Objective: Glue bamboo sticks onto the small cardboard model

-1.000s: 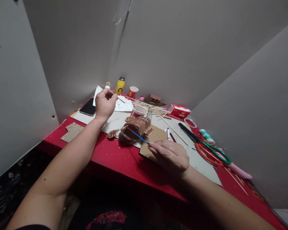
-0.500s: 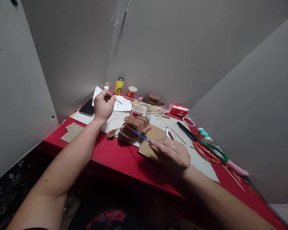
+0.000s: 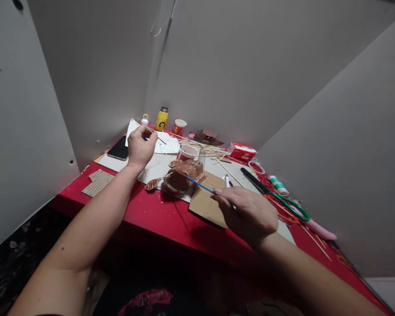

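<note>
My right hand (image 3: pixel 248 213) is closed on a thin blue brush (image 3: pixel 200 184), whose tip reaches the rim of a reddish-brown hollow model (image 3: pixel 191 169). The model lies with its round opening facing me, and a striped, paddle-shaped piece (image 3: pixel 152 184) sits at its left. Up and to the left, my left hand (image 3: pixel 141 147) pinches a thin brown stick (image 3: pixel 160 139) over white paper with drawn lines (image 3: pixel 167 145). A paper cup (image 3: pixel 188 152) stands just behind the model. Brown cardboard (image 3: pixel 206 204) lies between the model and my right hand.
Large scissors (image 3: pixel 285 202) and a green-white bottle (image 3: pixel 278 185) lie at the right. Farther back are wooden sticks (image 3: pixel 206 148), a red box (image 3: pixel 242 151), a yellow bottle (image 3: pixel 162 119) and a second cup (image 3: pixel 179 127). A phone (image 3: pixel 118 149) and corrugated cardboard (image 3: pixel 98 183) are at the left.
My right hand has moved right and slightly down, drawing the brush tip to the right along the model's opening. My left hand has barely moved. The view has shifted slightly.
</note>
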`<state>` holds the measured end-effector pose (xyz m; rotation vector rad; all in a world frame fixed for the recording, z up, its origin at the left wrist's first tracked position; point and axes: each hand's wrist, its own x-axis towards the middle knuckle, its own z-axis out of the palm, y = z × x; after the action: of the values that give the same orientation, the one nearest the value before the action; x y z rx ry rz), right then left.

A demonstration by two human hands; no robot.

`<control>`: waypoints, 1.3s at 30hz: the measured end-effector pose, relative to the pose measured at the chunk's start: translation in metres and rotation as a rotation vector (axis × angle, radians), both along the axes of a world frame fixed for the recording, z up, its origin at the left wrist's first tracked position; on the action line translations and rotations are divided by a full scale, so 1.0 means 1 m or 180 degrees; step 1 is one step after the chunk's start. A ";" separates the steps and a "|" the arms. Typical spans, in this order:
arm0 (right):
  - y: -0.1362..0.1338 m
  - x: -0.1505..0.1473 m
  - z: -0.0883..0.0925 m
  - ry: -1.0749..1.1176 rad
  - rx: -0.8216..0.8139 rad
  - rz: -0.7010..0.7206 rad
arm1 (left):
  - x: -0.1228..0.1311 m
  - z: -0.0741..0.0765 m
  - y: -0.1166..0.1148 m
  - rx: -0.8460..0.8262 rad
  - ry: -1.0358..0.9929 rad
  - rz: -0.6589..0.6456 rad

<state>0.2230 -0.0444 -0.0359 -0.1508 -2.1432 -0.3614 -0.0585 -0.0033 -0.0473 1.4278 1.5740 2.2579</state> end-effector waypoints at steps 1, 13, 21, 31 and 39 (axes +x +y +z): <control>0.001 -0.002 -0.001 0.0031 0.0050 0.0019 | 0.000 0.000 0.000 0.0000 -0.0001 0.0001; 0.008 -0.026 0.013 0.0273 -0.0688 -0.0548 | 0.005 0.001 -0.003 -0.0052 0.0070 -0.0017; 0.033 -0.057 0.034 0.0208 -0.1528 -0.0372 | 0.004 0.002 -0.004 -0.0042 0.0049 -0.0017; 0.036 -0.069 0.050 0.0198 -0.1790 -0.0480 | 0.004 0.001 -0.004 -0.0024 -0.0026 -0.0044; 0.036 -0.071 0.054 0.0246 -0.1745 -0.0554 | 0.004 0.001 -0.004 -0.0025 0.0017 -0.0005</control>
<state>0.1517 -0.0080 0.0179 -0.6544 -2.1095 0.1420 -0.0547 -0.0077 -0.0464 1.4339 1.5810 2.2464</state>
